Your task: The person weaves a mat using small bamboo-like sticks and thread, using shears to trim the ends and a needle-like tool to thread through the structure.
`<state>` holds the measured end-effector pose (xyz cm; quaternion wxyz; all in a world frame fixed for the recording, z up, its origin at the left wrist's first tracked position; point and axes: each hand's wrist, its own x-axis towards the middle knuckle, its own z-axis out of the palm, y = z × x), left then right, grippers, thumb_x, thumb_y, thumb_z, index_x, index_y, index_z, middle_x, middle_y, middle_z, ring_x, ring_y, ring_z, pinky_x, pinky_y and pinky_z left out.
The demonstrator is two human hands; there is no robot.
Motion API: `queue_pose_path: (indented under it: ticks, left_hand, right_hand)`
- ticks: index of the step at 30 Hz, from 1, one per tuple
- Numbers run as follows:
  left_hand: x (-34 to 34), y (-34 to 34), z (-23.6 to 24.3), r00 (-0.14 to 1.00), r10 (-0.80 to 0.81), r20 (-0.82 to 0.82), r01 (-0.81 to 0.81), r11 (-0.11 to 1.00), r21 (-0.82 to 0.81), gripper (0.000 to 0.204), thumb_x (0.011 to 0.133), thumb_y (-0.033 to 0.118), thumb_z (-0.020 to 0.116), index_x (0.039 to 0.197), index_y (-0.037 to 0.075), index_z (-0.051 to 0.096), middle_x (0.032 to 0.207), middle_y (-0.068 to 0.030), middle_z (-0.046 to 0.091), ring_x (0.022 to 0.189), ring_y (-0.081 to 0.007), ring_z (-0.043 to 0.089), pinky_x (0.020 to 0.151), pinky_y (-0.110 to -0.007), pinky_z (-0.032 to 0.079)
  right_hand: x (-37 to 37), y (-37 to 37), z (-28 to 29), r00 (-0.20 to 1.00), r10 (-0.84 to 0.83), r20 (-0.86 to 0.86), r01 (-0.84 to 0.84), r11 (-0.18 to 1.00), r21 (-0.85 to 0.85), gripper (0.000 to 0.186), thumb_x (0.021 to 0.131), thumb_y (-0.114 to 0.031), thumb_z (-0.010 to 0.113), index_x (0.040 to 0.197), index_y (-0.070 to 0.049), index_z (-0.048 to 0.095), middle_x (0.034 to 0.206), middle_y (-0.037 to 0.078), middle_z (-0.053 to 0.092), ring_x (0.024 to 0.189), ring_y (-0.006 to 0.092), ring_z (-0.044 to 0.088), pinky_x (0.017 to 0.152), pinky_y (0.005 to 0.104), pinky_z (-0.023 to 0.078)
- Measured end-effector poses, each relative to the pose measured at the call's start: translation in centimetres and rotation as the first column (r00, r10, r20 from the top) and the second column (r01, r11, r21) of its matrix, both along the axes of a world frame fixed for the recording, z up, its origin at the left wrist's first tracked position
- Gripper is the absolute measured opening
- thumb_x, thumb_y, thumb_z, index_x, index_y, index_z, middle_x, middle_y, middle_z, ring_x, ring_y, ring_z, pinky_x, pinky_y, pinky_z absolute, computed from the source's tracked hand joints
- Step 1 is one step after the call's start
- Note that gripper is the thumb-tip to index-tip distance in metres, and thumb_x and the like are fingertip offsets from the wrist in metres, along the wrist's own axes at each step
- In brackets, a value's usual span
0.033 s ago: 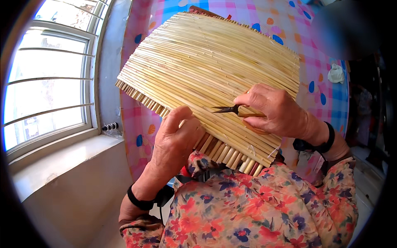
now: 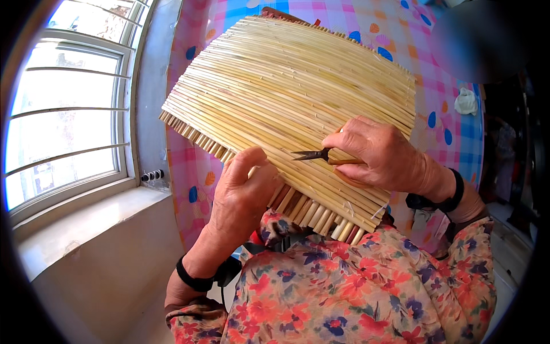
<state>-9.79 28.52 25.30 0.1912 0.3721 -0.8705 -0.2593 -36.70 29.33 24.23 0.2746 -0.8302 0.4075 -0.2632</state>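
A large mat of straw-coloured stalks, bound side by side, lies tilted before me, with small pale thread ends along its rows. My right hand is closed around the handles of a pair of scissors above the mat's near right part. The dark, narrow blades point left, slightly apart. My left hand is closed in a pinch at the mat's near edge, left of the blade tips. Whatever lies between its fingers is hidden. Below the top layer, cut stalk ends stick out along the near edge.
Under the mat spreads a checked pink and blue cloth with leaf prints. A barred window and its sill are on the left. A crumpled white item lies at the right.
The scissors and my right hand have shifted very slightly left. My left hand stays at the mat's near edge.
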Motion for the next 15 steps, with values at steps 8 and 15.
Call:
queue_pose_path:
  ticks: [8, 15]
  left_hand:
    - [-0.1, -0.6, -1.6, 0.996, -0.079, 0.032, 0.084, 0.972, -0.221, 0.022, 0.065, 0.003, 0.064, 0.087, 0.001, 0.063, 0.091, -0.0102, 0.058, 0.087, -0.0280, 0.059, 0.081, -0.040, 0.049]
    - [-0.2, -0.7, -1.9, 0.997, -0.079, 0.014, 0.080, 0.952, -0.297, 0.023, 0.064, 0.003, 0.064, 0.086, 0.000, 0.063, 0.089, -0.0105, 0.059, 0.082, -0.0272, 0.062, 0.075, -0.037, 0.053]
  right_hand:
    - [0.3, -0.1, -0.3, 0.996, 0.084, -0.039, -0.084, 0.996, 0.003, 0.038, 0.070, -0.012, 0.076, 0.105, -0.006, 0.062, 0.082, 0.009, 0.053, 0.076, 0.0284, 0.059, 0.062, 0.0373, 0.049]
    - [1.0, -0.6, 0.3, 0.986, 0.144, -0.089, -0.141, 0.989, 0.036, 0.035, 0.071, -0.013, 0.075, 0.103, -0.006, 0.063, 0.081, 0.008, 0.052, 0.077, 0.0273, 0.060, 0.061, 0.0359, 0.049]
